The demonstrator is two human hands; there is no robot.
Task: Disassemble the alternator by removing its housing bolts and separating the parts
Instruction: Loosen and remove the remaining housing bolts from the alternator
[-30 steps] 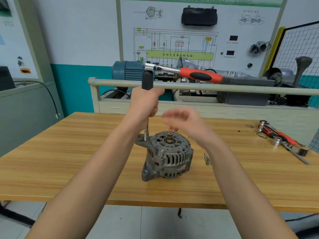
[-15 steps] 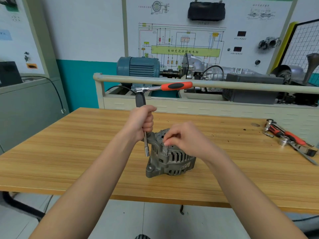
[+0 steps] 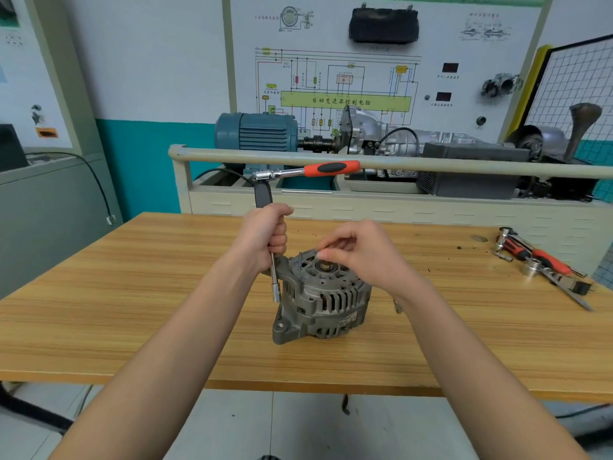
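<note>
Left hand (image 3: 265, 239) is wrapped tight around the upright extension bar of the ratchet wrench (image 3: 300, 172), fist closed on it. The orange and black handle sticks out to the right above that fist, and the socket (image 3: 275, 292) on the bottom end hangs in the air just left of the alternator (image 3: 320, 297), not sitting on any bolt.

Right hand (image 3: 360, 252) is just to the right of the left one, hovering over the top of the alternator with thumb and fingertips pinched together at the rim. Looks like they're pinching a bolt head, but it's too small to be sure. A bolt (image 3: 300, 260) stands partway up out of the housing between the two hands.

The alternator sits upright on the wooden table (image 3: 132, 310), right under both hands, mounting ear facing the near edge. Something small and metal (image 3: 397, 307) lies on the table just behind the right wrist. Far off to the right there's a pile of spare tools (image 3: 544, 263).
</note>
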